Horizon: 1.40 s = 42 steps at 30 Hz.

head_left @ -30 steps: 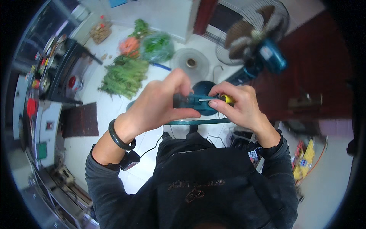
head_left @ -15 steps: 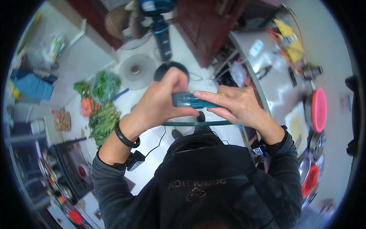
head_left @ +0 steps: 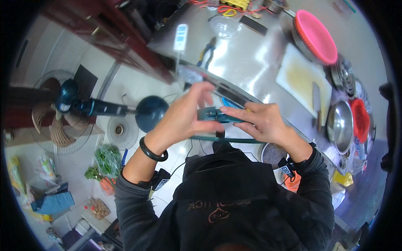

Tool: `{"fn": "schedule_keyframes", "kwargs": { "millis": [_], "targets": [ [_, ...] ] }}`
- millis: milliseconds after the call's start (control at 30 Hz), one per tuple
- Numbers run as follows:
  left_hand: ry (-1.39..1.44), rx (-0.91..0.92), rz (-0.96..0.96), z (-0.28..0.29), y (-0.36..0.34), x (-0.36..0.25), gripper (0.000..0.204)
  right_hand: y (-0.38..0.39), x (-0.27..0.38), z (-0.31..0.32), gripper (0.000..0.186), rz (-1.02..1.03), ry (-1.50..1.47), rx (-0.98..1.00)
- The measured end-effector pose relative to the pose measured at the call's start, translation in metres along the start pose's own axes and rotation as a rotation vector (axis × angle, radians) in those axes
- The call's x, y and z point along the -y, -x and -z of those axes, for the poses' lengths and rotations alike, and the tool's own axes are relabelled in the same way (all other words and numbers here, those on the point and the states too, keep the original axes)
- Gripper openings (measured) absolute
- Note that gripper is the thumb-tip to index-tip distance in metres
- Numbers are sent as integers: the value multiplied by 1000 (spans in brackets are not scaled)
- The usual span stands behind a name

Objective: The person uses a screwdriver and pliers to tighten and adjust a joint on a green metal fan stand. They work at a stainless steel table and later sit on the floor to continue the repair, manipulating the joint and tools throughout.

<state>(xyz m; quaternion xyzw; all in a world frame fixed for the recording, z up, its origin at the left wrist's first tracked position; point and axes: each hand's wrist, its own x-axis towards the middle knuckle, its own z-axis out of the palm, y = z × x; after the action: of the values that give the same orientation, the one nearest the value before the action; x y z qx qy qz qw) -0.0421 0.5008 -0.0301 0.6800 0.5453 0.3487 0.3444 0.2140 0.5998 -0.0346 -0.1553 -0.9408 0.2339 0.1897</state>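
Note:
Between my hands is a small dark teal plastic piece [head_left: 207,113], roughly box-shaped at its left end and narrower toward the right. My right hand [head_left: 264,119] pinches that narrower end, the index finger stretched along the top. My left hand [head_left: 178,115] curves around the box-shaped end, thumb below and fingers above, spread apart and blurred. Just under the hands runs a thin dark green curved edge [head_left: 243,140]; I cannot tell whether it joins the teal piece. My left wrist has a dark bangle [head_left: 153,151].
A teal standing fan [head_left: 106,109] with a round base is at left; a round grille [head_left: 119,129] and bagged greens [head_left: 109,161] lie on the floor. A steel counter [head_left: 251,69] at right bears a white cutting board [head_left: 295,81], knife [head_left: 316,98], pink basin [head_left: 316,35] and pliers [head_left: 206,54].
My view has turned toward the counter, so the fan and floor things sit farther left. The left fingers have spread away from the teal piece; the right hand keeps its pinch.

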Motion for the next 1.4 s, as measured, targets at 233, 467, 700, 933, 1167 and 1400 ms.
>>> {"fn": "schedule_keyframes", "kwargs": {
  "millis": [233,467,700,933,1167,1400],
  "targets": [
    [-88,-211,396,-4,-126,143,50,57,-69,52,57,-244,138,-76],
    [-699,-18,480,-50,-204,258,88,86,-109,74,54,-388,180,-126],
    [-826,-29,536,-54,-253,260,62,66,-149,81,53,-466,282,-117],
    [299,67,126,-81,-260,187,60,29,-225,64,49,-475,236,-91],
    [323,155,141,-111,-290,139,36,18,-276,54,49,-460,147,-12],
    [245,277,198,-108,-303,133,38,26,-299,60,58,-432,61,19]
  ]
}}
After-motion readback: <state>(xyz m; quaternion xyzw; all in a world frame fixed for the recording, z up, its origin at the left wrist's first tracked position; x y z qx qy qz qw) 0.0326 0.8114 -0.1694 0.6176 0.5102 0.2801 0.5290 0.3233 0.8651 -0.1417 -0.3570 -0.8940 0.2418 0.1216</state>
